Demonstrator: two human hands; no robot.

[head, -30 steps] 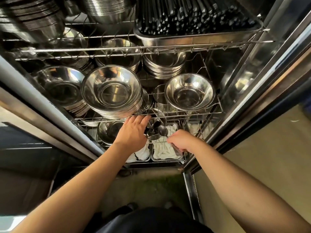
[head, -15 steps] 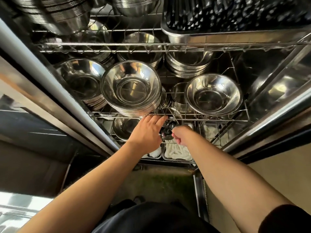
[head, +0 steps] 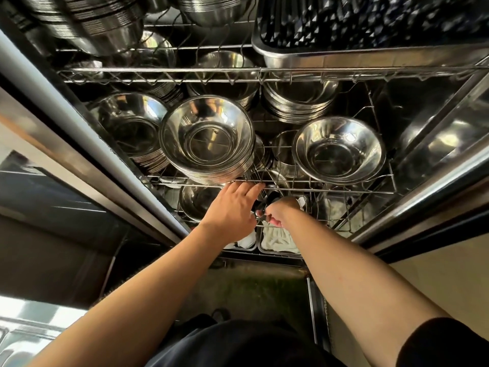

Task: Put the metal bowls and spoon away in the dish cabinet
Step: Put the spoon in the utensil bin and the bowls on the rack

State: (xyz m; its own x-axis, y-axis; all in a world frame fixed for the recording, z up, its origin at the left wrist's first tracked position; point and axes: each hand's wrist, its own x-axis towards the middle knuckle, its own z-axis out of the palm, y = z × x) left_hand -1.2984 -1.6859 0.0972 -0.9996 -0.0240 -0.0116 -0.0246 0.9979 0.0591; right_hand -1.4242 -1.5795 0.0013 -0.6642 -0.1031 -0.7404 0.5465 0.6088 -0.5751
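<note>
The middle wire shelf (head: 291, 184) carries stacks of metal bowls. The centre stack (head: 207, 140) stands at its front edge. Left of it, touching, is a second stack (head: 129, 125); right of it, apart, a lone bowl (head: 340, 149). Behind the centre stack sit two more stacks (head: 299, 102), partly hidden.

Middle wire shelf (head: 312, 191) crowded: bowl stacks (head: 207, 140) left and centre, single bowl (head: 338, 149) right, narrow gap between them. Both hands (head: 232, 207) occupy the low slot beneath its near rail. Open floor (head: 251, 290) near the cabinet stands clear.
</note>
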